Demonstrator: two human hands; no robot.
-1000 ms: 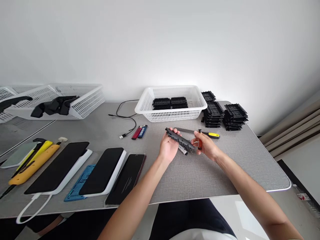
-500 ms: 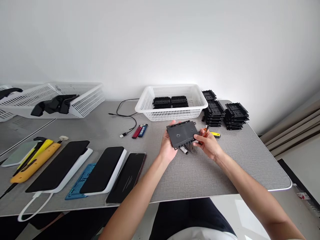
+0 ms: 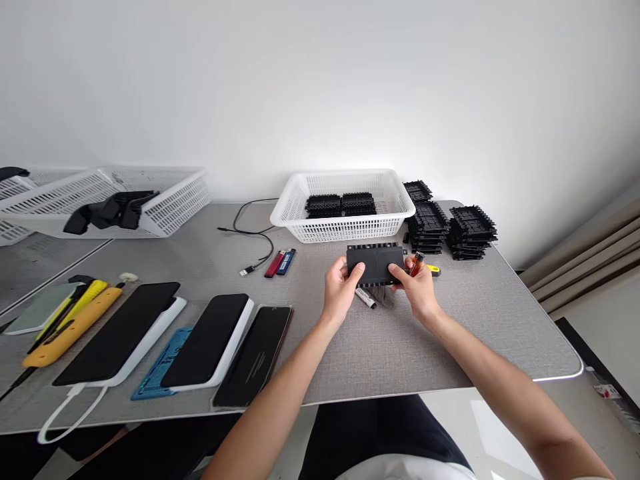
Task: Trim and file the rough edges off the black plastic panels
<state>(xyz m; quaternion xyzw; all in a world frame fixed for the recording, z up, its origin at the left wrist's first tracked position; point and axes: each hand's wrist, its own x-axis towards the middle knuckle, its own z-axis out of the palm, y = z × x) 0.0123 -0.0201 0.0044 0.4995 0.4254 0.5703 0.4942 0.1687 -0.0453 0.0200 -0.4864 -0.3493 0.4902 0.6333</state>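
A flat black plastic tray (image 3: 376,264) with toothed long edges is held up over the table, its smooth face toward me. My left hand (image 3: 340,288) grips its left end, thumb on the face. With thumb and fingers my right hand (image 3: 417,288) pinches the right end. A slim orange-and-black cylinder (image 3: 417,263) is also tucked in my right hand; its kind I cannot make out. Beneath the tray lie a white marker (image 3: 366,298) and a dark grey cloth (image 3: 385,297), both partly hidden. A yellow-and-black handle (image 3: 434,271) shows behind my right hand.
A white basket (image 3: 345,230) holds similar black trays, with stacks of them (image 3: 429,223) to its right. Left are red (image 3: 275,264) and blue lighters (image 3: 286,262), a black cable (image 3: 255,232), phones (image 3: 207,340), orange (image 3: 73,328) and yellow tools, and other white baskets (image 3: 175,207).
The black tray has been turned level and moved slightly right. My left thumb has come round onto its face; my right hand keeps its hold.
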